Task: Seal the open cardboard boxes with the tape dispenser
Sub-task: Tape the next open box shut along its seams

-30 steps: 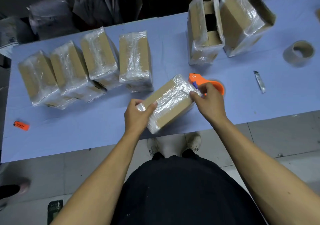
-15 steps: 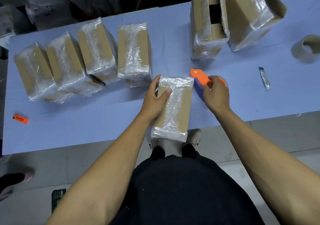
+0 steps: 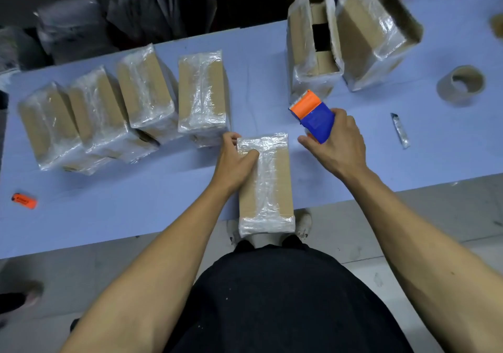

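the left hand (image 3: 236,162) is pressing the taped box (image 3: 265,181) at the desk's (image 3: 136,216) near edge, its long axis running away from the person; the right hand (image 3: 336,146) is gripping the tape dispenser (image 3: 313,113) just beside the box's far right corner.

On the pale blue table (image 3: 272,80), four tape-wrapped cardboard boxes (image 3: 202,94) stand in a row far left; two open cardboard boxes (image 3: 313,48) far right; another wrapped cardboard box (image 3: 268,186) overhangs the near edge.
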The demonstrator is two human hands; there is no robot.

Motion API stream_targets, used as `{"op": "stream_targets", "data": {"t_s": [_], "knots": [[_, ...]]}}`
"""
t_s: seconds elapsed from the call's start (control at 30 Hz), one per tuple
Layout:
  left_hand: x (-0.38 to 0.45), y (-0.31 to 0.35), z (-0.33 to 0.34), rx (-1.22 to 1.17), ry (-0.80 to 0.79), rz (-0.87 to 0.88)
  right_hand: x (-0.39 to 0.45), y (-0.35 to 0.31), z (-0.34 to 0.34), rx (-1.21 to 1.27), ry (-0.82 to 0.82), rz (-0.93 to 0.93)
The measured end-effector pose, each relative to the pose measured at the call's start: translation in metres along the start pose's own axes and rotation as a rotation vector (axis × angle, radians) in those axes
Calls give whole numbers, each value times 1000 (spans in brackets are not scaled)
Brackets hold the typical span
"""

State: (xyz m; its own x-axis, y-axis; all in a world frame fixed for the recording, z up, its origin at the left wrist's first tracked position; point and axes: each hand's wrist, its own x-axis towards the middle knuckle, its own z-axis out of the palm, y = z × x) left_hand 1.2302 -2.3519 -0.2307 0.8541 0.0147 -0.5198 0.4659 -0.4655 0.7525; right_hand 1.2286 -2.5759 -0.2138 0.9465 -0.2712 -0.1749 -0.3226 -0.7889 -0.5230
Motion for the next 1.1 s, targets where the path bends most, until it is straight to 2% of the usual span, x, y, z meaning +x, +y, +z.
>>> {"op": "stream_targets", "data": {"t_s": [0.1, 0.17, 0.23, 0.27, 0.33, 0.4, 0.47, 0.6, 0.7, 0.9, 1.0, 1.1], "knots": [[-2, 7, -7, 159, -7, 110, -1, -7, -19, -45, 48, -117], [-3, 22, -12, 224, 97, 272, 0, -13, -30, -19, 91, -207], [-8, 51, -17, 84, 185, 361, -1, -21, -41, 62, 101, -310], [-10, 68, -20, -52, 170, 333, -1, -25, -45, 109, 97, -353], [-15, 100, -27, -349, -15, 190, -4, -35, -52, 188, 78, -412], [-22, 118, -35, -541, -212, 105, -5, -42, -56, 221, 67, -465], [-26, 121, -41, -574, -246, 106, -4, -46, -58, 221, 66, -505], [-28, 114, -48, -538, -149, 145, -4, -52, -60, 212, 55, -574], [-27, 108, -53, -368, -55, 223, -6, -55, -58, 176, 53, -607], [-18, 84, -50, -340, 91, 164, -3, -62, -55, -52, -56, -699], [-14, 68, -50, -465, 163, 116, -3, -48, -55, -50, -129, -696], [-5, 39, -70, -573, 264, 7, 2, -12, -66, -119, -114, -604]]}}
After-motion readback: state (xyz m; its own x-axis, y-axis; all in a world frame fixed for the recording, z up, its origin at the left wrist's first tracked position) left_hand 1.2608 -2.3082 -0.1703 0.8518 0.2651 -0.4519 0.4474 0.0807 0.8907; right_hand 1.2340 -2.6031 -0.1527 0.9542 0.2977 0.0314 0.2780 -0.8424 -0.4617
